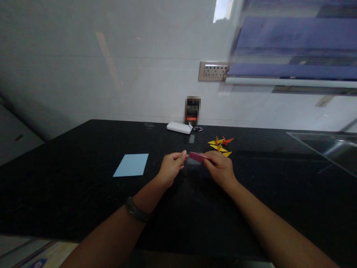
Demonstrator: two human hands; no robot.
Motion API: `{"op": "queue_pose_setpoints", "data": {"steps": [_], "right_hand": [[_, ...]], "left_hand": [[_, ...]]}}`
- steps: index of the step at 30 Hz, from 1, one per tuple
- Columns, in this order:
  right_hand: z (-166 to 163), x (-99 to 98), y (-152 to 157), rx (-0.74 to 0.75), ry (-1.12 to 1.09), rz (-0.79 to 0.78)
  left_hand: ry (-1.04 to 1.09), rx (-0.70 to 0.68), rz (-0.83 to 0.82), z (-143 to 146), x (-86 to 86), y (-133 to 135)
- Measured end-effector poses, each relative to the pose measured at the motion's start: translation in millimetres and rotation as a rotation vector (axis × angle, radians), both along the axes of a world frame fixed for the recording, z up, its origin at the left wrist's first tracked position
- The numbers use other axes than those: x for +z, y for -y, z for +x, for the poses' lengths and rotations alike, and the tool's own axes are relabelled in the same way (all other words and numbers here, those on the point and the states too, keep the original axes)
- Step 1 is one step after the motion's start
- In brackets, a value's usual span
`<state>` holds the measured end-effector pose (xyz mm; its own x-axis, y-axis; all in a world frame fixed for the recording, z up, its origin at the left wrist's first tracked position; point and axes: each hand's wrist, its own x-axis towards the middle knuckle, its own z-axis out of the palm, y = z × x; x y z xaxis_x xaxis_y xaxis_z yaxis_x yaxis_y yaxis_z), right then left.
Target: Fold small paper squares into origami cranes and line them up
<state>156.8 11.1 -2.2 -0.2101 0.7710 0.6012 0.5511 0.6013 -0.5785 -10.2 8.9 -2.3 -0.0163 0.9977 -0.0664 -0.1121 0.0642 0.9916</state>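
Above the dark counter: one folded pink paper, pinched in the fingers of the right hand. Left hand at its other end, fingertips together, grip unclear. Beyond, yellow and red paper birds; leftward, blue sheet.

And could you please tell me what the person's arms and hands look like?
The left forearm and right forearm are bare, no sleeves showing. A smooth, dark greenish bangle circles the left one near the wrist; the right one has none. The left hand and right hand are ungloved.
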Motion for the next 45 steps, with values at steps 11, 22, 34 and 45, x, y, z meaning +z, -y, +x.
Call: {"op": "queue_pose_setpoints", "data": {"steps": [11, 22, 34, 45], "right_hand": [[-5.6, -4.5, 4.0, 0.123, 0.072, 0.063], [-5.3, -5.5, -4.7, 0.117, -0.471, -0.535], [4.2, -2.2, -3.7, 0.287, -0.011, -0.087], [13.7, 0.3, -6.4, 0.336, 0.424, 0.084]], "left_hand": [[0.167, -0.140, -0.032, -1.3, -2.6, -0.9], [0.086, -0.238, -0.034, 1.5, -0.7, 3.5], [0.074, -0.268, -0.078, 0.3, -1.8, -0.1], [0.237, -0.274, -0.112, -0.9, -2.2, -0.5]]}}
